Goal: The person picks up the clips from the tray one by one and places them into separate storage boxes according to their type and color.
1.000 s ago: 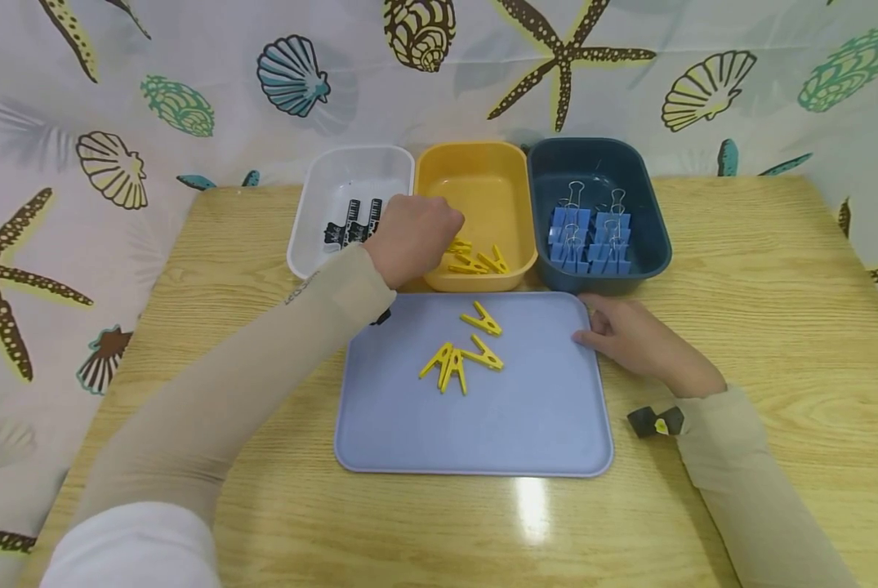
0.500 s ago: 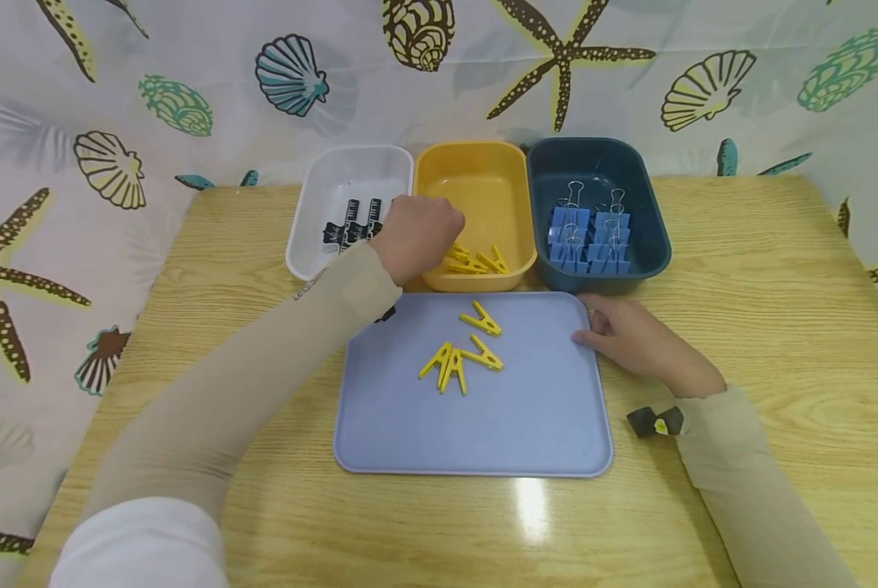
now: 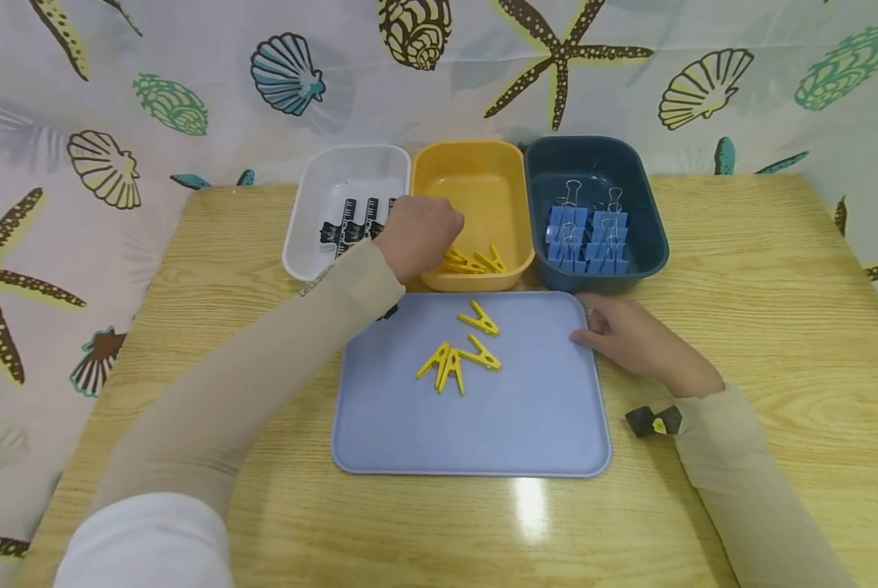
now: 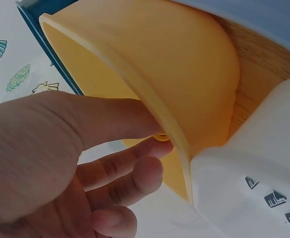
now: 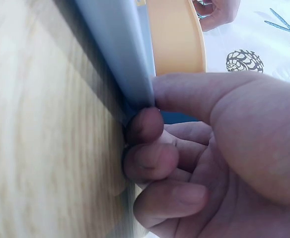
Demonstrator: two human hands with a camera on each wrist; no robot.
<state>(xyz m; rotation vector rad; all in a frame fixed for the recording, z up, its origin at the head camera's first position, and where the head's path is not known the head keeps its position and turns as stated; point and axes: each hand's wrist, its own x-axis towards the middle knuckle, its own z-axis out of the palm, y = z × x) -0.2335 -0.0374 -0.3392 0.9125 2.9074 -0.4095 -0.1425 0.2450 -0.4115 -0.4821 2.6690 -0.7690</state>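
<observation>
My left hand reaches over the near left part of the yellow bin. In the left wrist view, its thumb and index finger pinch a small yellow clothespin, mostly hidden by the fingers. More yellow clothespins lie in the bin's near end. My right hand grips the upper right corner of the blue-grey tray, thumb on the rim and curled fingers at its outer side. Several yellow clothespins lie on the tray's upper middle.
Left of the yellow bin is a white bin with black clips. On its right stands a dark blue bin holding several blue binder clips. All stand on a wooden table before a shell-patterned cloth.
My left forearm has shifted slightly right while the hand stays over the yellow bin. The right hand keeps its grip on the tray. The head view has drifted slightly.
</observation>
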